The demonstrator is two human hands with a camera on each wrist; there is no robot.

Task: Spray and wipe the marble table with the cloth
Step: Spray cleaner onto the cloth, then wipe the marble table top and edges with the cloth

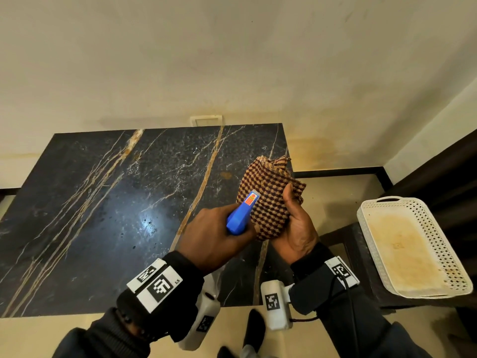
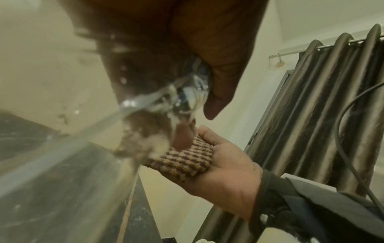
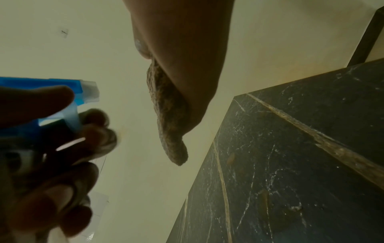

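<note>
left hand point(image 1: 214, 236): its grip is clamped on the blue head of the spray bottle point(image 1: 241, 217), fingers curled around the trigger part, nozzle pointing away from the person toward the cloth; held in the air above the near right part of the bench
right hand point(image 1: 296, 223): palm turned up, fingers and thumb curled about the cloth point(image 1: 265, 197), so this grip is clamped on the cloth; it hangs above the right edge of the bench
cloth: brown and tan check weave, bunched into a wad, raised off the bench, just in front of the spray nozzle; in the left wrist view one folded end lies across the right palm point(image 2: 228, 171)
spray bottle: blue head with a red and yellow sticker near the white tip; the body below the hand looks clear in the left wrist view, blurred there
bench point(image 1: 103, 202): dark marble with tan and white veins, set against a cream wall point(image 1: 232, 60); a bright glare and small dark specks sit near its middle, and a tan smear lies near the far right
tray point(image 1: 438, 244): white perforated plastic, stained bottom, resting on a dark stool to the right of the bench, well apart from both hands
curtain point(image 2: 311, 106): dark pleated fabric on a rod, seen in the left wrist view behind the right hand
</note>
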